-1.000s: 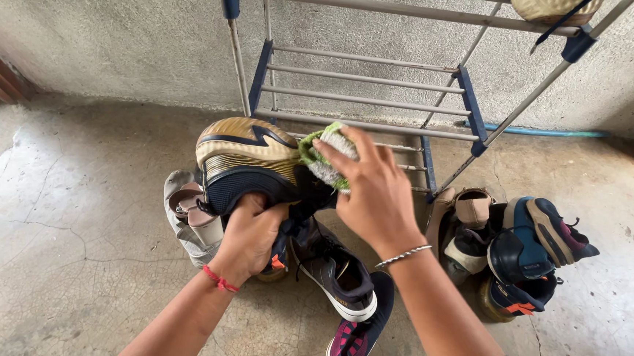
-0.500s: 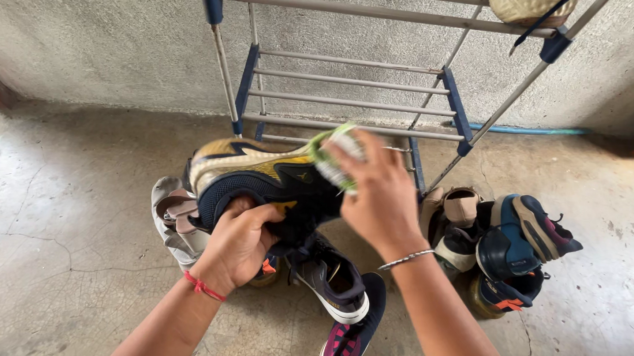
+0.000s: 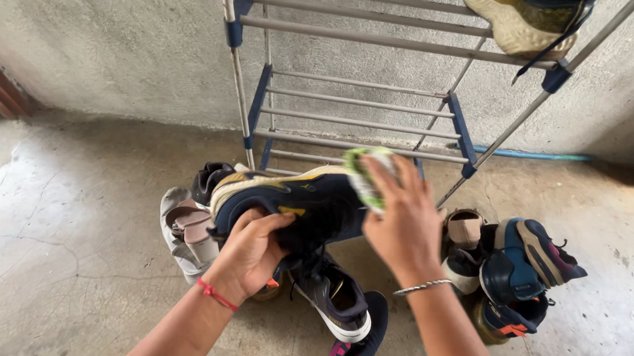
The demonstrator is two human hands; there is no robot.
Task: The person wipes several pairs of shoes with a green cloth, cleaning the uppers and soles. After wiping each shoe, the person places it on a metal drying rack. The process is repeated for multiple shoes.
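Note:
My left hand [image 3: 248, 253] grips a dark navy sneaker [image 3: 300, 208] with a cream and gold sole, held on its side above the floor. My right hand [image 3: 402, 223] presses a green and white cloth [image 3: 365, 175] against the toe end of that sneaker. The cloth is blurred. A red string sits on my left wrist and a silver bracelet on my right wrist.
A metal shoe rack [image 3: 382, 79] with blue joints stands against the concrete wall, one sneaker [image 3: 521, 18] on its top shelf. Several shoes lie on the floor: grey sandals [image 3: 182, 228] at left, a dark sneaker [image 3: 335, 296] below, a pile of sneakers [image 3: 516, 274] at right.
The held sneaker has turned from sole-up onto its side, showing its navy upper. My right hand and cloth moved right along it toward the toe. The view tilted up slightly.

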